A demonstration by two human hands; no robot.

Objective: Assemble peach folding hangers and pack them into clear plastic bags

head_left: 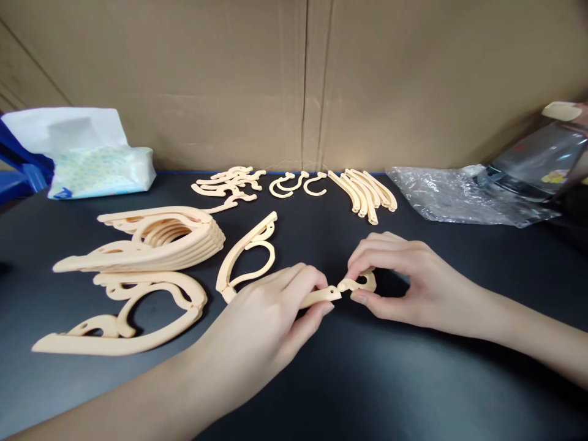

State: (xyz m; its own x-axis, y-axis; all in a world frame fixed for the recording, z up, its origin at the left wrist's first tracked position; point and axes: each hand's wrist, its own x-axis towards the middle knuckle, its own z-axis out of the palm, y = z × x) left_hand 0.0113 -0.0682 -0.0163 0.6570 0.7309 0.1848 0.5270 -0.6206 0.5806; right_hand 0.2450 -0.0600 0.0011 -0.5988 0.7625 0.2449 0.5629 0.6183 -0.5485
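My left hand (271, 324) pinches a beige plastic hanger arm (324, 295), its holed end poking out past the fingertips. Opposite it, my right hand (408, 282) grips a small curved hanger bracket (353, 285) between thumb and fingers. The two ends meet or nearly meet; I cannot tell if they are joined. Just beyond my left hand lies a hanger part with a hook (234, 257), partly hidden by that hand. Further left rest a stack of folded hangers (202, 251) and, in front of it, another folded hanger (151, 343).
Along the back of the black table (367, 392) lie a pile of small brackets (227, 182), several loose hooks (316, 185) and a group of hanger arms (367, 193). A tissue pack (103, 171) stands at back left, clear plastic bags (459, 196) at back right. Cardboard (206, 79) rises behind.
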